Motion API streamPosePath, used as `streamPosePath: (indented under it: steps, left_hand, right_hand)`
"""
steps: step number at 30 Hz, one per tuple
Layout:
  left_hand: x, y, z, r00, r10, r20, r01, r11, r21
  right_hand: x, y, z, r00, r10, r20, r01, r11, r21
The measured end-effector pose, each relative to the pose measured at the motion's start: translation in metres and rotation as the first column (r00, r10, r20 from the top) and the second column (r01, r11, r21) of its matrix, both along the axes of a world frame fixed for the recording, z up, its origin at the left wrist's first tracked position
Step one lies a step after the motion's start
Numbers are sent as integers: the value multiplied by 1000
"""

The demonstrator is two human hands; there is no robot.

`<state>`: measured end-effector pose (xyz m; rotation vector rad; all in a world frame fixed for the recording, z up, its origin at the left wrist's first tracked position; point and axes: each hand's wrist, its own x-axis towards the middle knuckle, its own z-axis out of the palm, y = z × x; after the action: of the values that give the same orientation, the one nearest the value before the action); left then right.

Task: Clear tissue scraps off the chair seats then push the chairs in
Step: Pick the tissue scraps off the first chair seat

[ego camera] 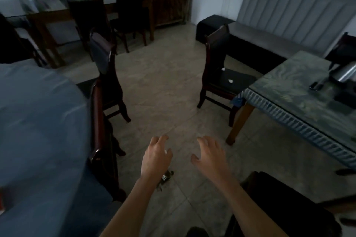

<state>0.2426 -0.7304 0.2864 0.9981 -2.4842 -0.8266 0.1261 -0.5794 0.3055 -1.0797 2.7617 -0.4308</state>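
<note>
Two white tissue scraps lie on the dark seat of the chair (221, 75) pulled out from the right-hand surface (300, 90): one scrap (230, 81) near the seat's middle, the other (223, 69) further back, close to the chair's backrest. Both are tiny and their shape is hard to make out.

Both hands hang over the tiled floor (163, 86), well apart from that chair. The left hand (157, 157) has loosely curled fingers, and a pale speck shows by its thumb (whether it holds anything there I cannot tell). The right hand (211, 155) is spread, its grip wide and holding nothing.

On the left a second chair (107, 71) stands pushed up against a blue-covered surface (38, 131), which is blurred and cut off by the frame edge; its seat is hidden. A small dark object (165, 178) lies on the floor, partly behind the left wrist, too blurred to identify. A grey sofa (289, 23) stands against the far wall.
</note>
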Motion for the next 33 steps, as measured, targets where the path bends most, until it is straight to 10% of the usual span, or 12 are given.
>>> streamPosePath:
  steps: [33]
  left_hand:
    - [-586,-167,1,921,-381,-85,383,924,8]
  right_hand:
    - [-522,-137,-9,923,-383,27,384,920,-75]
